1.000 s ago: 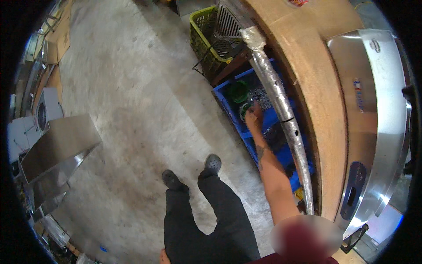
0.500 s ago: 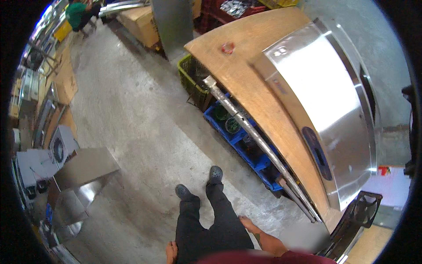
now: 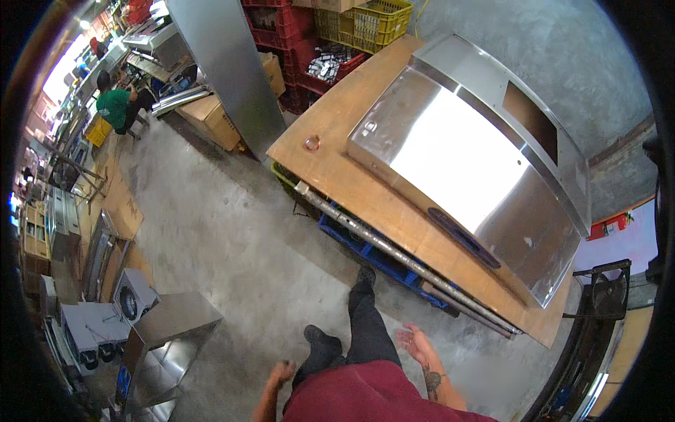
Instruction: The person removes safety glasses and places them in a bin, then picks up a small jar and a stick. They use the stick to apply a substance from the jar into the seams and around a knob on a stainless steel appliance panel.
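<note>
The right hand [image 3: 415,343] is empty, fingers loosely spread; the left hand [image 3: 283,371] looks curled, though whether it is closed cannot be told. Ahead of the right hand, well apart, a metal tube [image 3: 394,252] runs along the worktop's [image 3: 330,160] edge; beyond lies a steel hood [image 3: 450,162]. Good movement here probably means keeping forearms clear of the tube's end.

Left head-worn fisheye, looking down over floor [image 3: 246,232], tabletop [image 3: 336,167].
</note>
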`<action>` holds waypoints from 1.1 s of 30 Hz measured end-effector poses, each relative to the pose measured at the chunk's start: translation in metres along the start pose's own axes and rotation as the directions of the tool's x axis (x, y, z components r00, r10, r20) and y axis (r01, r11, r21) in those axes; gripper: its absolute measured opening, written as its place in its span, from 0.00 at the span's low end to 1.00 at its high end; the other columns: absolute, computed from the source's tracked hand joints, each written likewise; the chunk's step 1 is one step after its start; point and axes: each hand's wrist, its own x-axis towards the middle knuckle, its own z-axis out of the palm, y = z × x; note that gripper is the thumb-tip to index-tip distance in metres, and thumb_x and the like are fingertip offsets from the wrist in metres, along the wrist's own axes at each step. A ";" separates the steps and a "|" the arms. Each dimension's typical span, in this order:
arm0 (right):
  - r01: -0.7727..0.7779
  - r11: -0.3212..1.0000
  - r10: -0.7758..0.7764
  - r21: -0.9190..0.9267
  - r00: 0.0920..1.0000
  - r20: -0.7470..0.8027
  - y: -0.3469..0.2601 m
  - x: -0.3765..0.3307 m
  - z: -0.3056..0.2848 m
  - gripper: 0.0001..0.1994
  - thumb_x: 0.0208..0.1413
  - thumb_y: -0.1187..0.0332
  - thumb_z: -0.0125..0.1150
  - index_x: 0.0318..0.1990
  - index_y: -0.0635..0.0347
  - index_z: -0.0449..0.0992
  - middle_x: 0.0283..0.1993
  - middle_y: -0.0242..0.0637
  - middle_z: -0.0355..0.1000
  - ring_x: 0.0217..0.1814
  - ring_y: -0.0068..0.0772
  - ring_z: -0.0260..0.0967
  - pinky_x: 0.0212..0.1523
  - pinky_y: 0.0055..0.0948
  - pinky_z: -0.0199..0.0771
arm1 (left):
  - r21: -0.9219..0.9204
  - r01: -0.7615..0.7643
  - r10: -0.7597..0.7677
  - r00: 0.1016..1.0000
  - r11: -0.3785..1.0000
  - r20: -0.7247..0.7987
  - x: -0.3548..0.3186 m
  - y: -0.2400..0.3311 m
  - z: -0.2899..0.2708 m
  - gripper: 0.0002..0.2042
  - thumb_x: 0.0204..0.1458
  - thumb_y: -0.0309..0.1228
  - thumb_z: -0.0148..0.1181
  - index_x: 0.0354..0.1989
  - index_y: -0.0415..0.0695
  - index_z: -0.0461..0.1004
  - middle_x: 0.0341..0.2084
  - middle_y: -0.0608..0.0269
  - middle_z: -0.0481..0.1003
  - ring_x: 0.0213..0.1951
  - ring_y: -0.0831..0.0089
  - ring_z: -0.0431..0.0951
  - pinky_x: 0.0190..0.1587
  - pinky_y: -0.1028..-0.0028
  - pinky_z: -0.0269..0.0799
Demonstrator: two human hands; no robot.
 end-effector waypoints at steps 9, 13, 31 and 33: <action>0.427 0.666 -0.419 -0.611 0.893 0.167 -0.185 0.055 0.051 0.21 0.80 0.54 0.61 0.66 0.60 0.82 0.50 0.43 0.86 0.49 0.35 0.83 0.53 0.37 0.83 | 0.257 -0.928 0.843 0.100 0.271 -0.529 -0.074 0.520 -0.164 0.13 0.75 0.30 0.61 0.59 0.34 0.80 0.51 0.39 0.83 0.52 0.38 0.85 0.57 0.51 0.80; 0.449 0.593 -0.391 -0.668 0.886 0.249 -0.239 0.050 0.054 0.22 0.80 0.53 0.63 0.66 0.62 0.82 0.53 0.49 0.87 0.55 0.42 0.86 0.58 0.40 0.84 | 0.513 -0.839 0.864 -0.112 0.183 -0.492 -0.074 0.674 -0.191 0.18 0.73 0.28 0.64 0.67 0.38 0.76 0.63 0.41 0.79 0.59 0.38 0.80 0.63 0.49 0.77; 0.613 0.406 -0.155 -0.678 0.778 0.609 -0.364 0.021 0.079 0.30 0.81 0.46 0.62 0.74 0.63 0.77 0.60 0.48 0.84 0.62 0.43 0.82 0.65 0.42 0.82 | 0.883 -0.465 0.985 0.174 0.070 0.014 -0.045 0.744 -0.257 0.17 0.69 0.34 0.68 0.63 0.47 0.81 0.61 0.42 0.76 0.64 0.35 0.75 0.64 0.42 0.78; 0.648 0.405 -0.210 -0.645 0.752 0.624 -0.371 0.021 0.080 0.28 0.81 0.47 0.62 0.73 0.61 0.78 0.60 0.47 0.85 0.60 0.40 0.82 0.64 0.42 0.82 | 0.900 -0.428 0.986 0.163 0.087 -0.018 -0.032 0.728 -0.252 0.15 0.72 0.39 0.66 0.62 0.48 0.84 0.59 0.41 0.79 0.63 0.35 0.77 0.63 0.41 0.79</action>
